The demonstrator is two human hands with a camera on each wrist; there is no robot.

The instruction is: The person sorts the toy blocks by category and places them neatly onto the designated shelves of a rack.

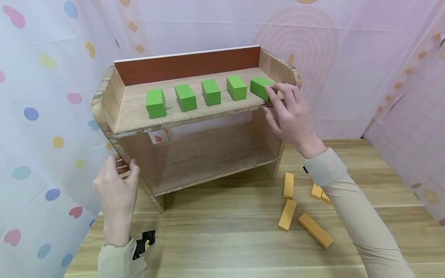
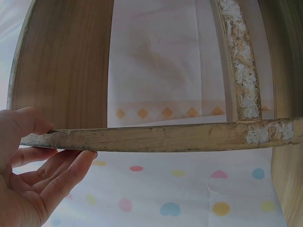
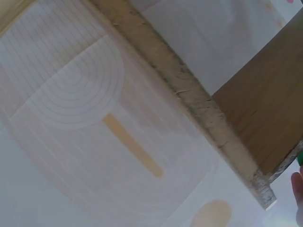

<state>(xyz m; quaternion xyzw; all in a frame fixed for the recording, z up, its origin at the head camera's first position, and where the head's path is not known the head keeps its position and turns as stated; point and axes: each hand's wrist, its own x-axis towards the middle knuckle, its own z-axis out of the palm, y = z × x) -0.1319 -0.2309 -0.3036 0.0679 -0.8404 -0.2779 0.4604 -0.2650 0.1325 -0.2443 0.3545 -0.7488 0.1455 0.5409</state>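
Observation:
A wooden two-tier shelf (image 1: pixel 208 152) stands on the table, with a reddish-brown back strip. Along its top board sits a row of several green blocks (image 1: pixel 211 92). My left hand (image 1: pixel 118 185) grips the front edge of the left side panel (image 2: pixel 156 138); in the left wrist view the thumb and fingers lie on opposite sides of it. With its fingertips my right hand (image 1: pixel 292 112) touches the rightmost green block (image 1: pixel 260 87), which lies at an angle. The right thumb is apart from that block, by the board's front edge. In the right wrist view only fingertips (image 3: pixel 297 189) show.
Several orange blocks (image 1: pixel 315 230) lie scattered on the wood-grain table (image 1: pixel 215 239), right of the shelf and partly behind my right forearm. Patterned cloth (image 1: pixel 45 116) hangs at the left, back and right. The shelf's right side panel (image 1: pixel 278 67) rises beside my right hand.

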